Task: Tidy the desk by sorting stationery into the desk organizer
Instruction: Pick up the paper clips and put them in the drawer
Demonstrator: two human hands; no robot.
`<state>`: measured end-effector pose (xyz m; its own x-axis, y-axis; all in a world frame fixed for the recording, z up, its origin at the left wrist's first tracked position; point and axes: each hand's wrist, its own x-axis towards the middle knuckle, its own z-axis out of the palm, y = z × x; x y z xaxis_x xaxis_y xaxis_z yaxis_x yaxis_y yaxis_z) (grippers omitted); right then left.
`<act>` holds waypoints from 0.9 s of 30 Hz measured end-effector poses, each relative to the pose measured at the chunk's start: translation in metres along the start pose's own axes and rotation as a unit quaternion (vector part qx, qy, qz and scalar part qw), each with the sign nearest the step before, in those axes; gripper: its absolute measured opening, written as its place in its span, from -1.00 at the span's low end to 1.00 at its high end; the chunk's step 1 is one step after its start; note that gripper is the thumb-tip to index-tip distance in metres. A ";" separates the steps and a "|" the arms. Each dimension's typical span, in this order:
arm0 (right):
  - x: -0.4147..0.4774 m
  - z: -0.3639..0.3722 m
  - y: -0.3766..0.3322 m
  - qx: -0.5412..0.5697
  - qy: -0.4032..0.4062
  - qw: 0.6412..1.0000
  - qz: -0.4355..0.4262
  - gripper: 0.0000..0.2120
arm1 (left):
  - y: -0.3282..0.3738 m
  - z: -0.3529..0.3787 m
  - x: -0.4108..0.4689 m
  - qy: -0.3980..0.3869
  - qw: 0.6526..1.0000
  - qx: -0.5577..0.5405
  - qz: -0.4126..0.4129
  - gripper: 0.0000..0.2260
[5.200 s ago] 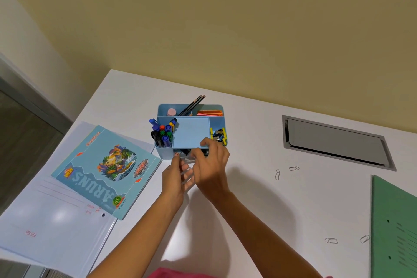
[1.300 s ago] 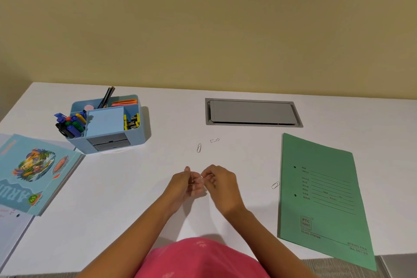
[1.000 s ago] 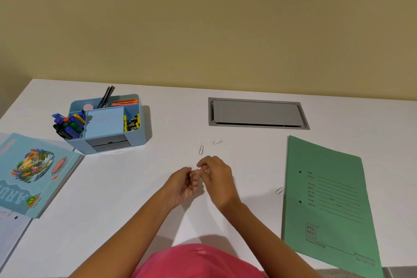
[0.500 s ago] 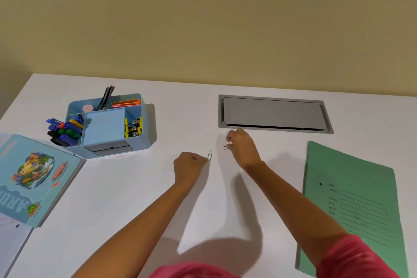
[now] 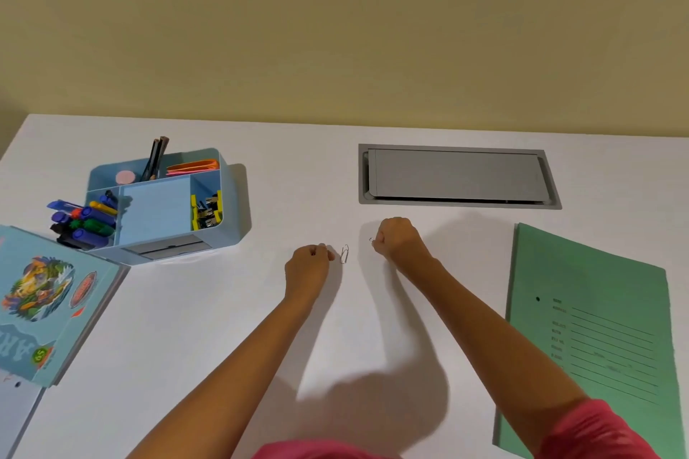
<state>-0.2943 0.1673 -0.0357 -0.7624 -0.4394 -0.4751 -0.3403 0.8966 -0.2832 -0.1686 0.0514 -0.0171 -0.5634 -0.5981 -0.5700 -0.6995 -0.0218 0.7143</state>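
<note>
A thin silver wire paper clip (image 5: pixel 345 254) lies flat on the white desk (image 5: pixel 223 309), just beside my left hand (image 5: pixel 307 266), whose grip is curled into a fist (whatever is inside is hidden). My right hand (image 5: pixel 396 239) pinches a second paper clip (image 5: pixel 371 240), only a glint showing at the fingertips. The blue desk organizer (image 5: pixel 230 224) stands well to the left.
</note>
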 end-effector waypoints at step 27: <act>-0.164 0.015 0.114 0.022 0.168 0.980 0.102 -0.88 | -0.011 0.011 -0.028 -0.202 0.890 -0.323 -0.250 -0.79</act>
<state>-0.1997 0.3406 -0.0028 -0.9527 -0.2025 -0.2266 -0.1442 0.9575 -0.2496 -0.1502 0.0768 -0.0135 -0.4560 -0.0514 -0.8885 -0.5816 -0.7385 0.3412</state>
